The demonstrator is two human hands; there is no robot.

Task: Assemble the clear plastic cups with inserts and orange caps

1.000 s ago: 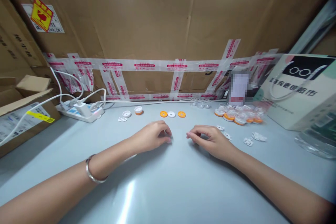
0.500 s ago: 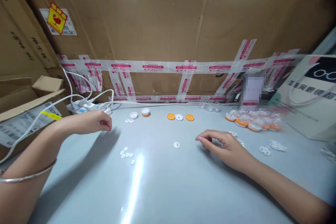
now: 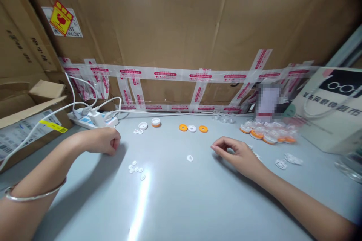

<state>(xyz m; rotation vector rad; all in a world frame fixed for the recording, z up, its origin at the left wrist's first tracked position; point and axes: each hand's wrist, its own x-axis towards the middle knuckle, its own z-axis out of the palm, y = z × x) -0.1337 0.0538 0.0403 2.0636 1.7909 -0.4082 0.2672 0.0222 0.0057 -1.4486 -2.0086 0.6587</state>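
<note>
My left hand (image 3: 106, 141) hangs over the left side of the table, fingers curled inward, with nothing visible in them. My right hand (image 3: 234, 154) is at the right, thumb and forefinger tips together and no object showing between them. A small white disc with a raised stem (image 3: 189, 158) lies to the left of my right fingertips, apart from them. Several small white discs (image 3: 136, 169) are scattered right of my left hand. Farther back are a white round cup (image 3: 143, 125), a white-and-orange one (image 3: 155, 122), two orange rings (image 3: 183, 128) and a white ring (image 3: 192, 128).
Orange-and-white round pieces with clear covers (image 3: 257, 133) are heaped at the right. White perforated plates (image 3: 281, 164) lie nearer. Clear parts (image 3: 223, 117) sit at the back. A power strip (image 3: 82, 120), an open carton (image 3: 36, 120), a paper bag (image 3: 330, 116) and a large cardboard box (image 3: 169, 26) border the table.
My left hand has dropped slightly toward the table's near side. The right hand has barely moved, and the view has shifted a little. The small parts stay in place.
</note>
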